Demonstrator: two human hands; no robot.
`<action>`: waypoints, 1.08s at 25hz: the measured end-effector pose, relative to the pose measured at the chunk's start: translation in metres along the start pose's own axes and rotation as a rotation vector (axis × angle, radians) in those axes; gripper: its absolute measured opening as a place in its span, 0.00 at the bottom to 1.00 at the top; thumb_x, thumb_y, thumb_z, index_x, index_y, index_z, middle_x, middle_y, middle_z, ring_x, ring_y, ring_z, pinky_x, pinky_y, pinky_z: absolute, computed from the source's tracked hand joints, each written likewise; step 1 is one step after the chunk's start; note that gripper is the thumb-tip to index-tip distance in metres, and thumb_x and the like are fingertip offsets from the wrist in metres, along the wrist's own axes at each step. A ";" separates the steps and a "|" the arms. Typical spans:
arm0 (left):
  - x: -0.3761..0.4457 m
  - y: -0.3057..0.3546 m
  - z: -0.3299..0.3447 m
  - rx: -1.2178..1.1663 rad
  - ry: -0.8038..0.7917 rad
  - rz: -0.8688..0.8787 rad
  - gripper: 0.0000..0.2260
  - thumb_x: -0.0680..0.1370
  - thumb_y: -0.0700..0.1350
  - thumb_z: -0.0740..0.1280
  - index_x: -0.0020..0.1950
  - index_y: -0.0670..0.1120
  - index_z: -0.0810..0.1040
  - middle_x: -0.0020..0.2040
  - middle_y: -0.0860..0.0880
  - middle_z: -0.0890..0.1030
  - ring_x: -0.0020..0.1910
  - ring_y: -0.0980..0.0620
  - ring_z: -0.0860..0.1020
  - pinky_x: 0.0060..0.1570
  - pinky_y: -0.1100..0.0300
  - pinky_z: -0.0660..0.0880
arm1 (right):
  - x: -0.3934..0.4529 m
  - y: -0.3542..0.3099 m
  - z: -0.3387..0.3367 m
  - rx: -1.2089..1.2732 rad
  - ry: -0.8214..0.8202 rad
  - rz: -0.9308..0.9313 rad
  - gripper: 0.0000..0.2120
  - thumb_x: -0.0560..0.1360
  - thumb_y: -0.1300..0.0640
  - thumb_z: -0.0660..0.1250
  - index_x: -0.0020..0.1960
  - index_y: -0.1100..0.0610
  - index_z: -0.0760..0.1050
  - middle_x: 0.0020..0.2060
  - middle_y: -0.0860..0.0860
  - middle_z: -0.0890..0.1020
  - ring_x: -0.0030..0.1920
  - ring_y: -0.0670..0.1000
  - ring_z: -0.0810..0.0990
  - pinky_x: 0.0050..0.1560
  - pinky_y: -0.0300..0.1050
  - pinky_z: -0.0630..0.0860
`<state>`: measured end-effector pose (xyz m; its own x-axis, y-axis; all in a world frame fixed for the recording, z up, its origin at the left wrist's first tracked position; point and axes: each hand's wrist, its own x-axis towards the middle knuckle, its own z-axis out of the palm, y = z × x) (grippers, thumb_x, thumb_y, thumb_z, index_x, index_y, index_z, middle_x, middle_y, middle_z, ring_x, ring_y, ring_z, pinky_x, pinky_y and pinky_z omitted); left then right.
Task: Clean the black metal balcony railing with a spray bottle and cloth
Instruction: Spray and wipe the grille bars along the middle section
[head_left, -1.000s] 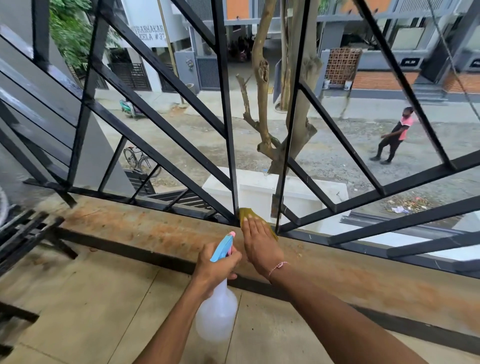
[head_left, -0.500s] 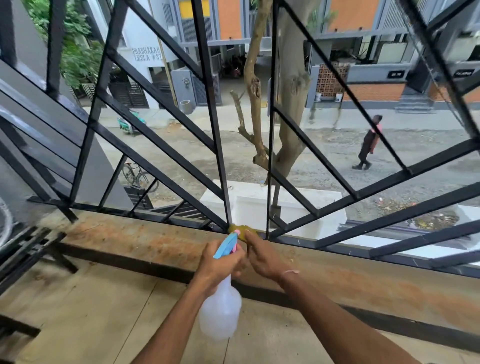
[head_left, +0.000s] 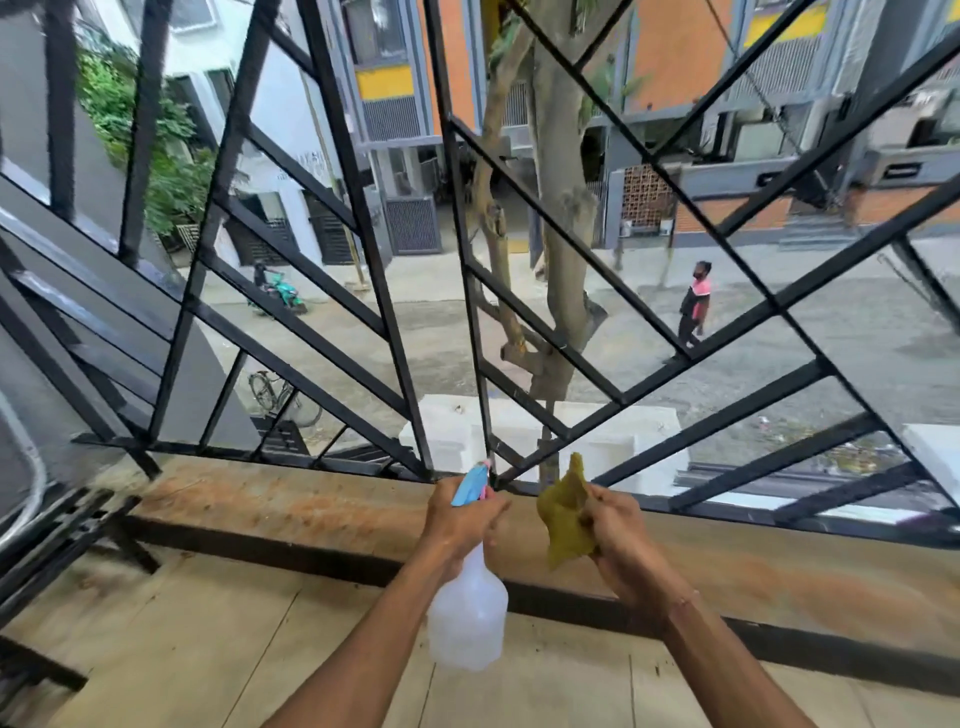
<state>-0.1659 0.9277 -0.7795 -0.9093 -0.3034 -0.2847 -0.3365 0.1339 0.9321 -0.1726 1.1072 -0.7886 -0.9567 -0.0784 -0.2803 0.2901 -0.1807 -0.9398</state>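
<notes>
Lifted off the foot of the bars since a moment ago, the yellow-green cloth (head_left: 566, 512) now hangs bunched in my right hand (head_left: 615, 538), clear of the ledge (head_left: 291, 506) and just short of the black railing (head_left: 358, 171). On the left, my left hand (head_left: 460, 519) grips the neck of the clear spray bottle (head_left: 467, 621), its blue nozzle (head_left: 470, 483) pointing at the spot where the slanting bars meet along the ledge's far edge. To the right, my right hand's fingers are curled tight round the cloth.
</notes>
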 end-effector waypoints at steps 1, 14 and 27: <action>-0.001 0.000 0.003 0.015 0.006 0.008 0.08 0.77 0.40 0.74 0.55 0.42 0.79 0.40 0.44 0.78 0.36 0.52 0.76 0.29 0.64 0.74 | -0.002 -0.002 -0.006 -0.019 0.005 -0.020 0.17 0.83 0.69 0.52 0.48 0.63 0.80 0.39 0.57 0.84 0.36 0.50 0.82 0.37 0.45 0.78; 0.020 -0.010 0.009 0.058 0.078 0.025 0.08 0.77 0.43 0.74 0.52 0.51 0.77 0.44 0.45 0.77 0.41 0.50 0.76 0.34 0.62 0.75 | 0.024 -0.004 0.038 -0.371 0.015 -0.236 0.15 0.84 0.64 0.56 0.67 0.56 0.75 0.55 0.50 0.82 0.57 0.51 0.80 0.56 0.44 0.79; 0.043 0.001 -0.009 -0.005 0.094 0.079 0.11 0.80 0.42 0.72 0.61 0.48 0.77 0.48 0.45 0.79 0.44 0.49 0.79 0.41 0.58 0.80 | 0.131 0.015 0.095 -0.543 -0.091 -0.369 0.25 0.79 0.60 0.55 0.75 0.49 0.68 0.59 0.53 0.83 0.59 0.56 0.82 0.60 0.52 0.79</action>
<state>-0.2034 0.9061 -0.7887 -0.9061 -0.3788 -0.1883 -0.2633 0.1567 0.9519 -0.2911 1.0010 -0.8205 -0.9784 -0.1932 0.0742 -0.1319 0.3061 -0.9428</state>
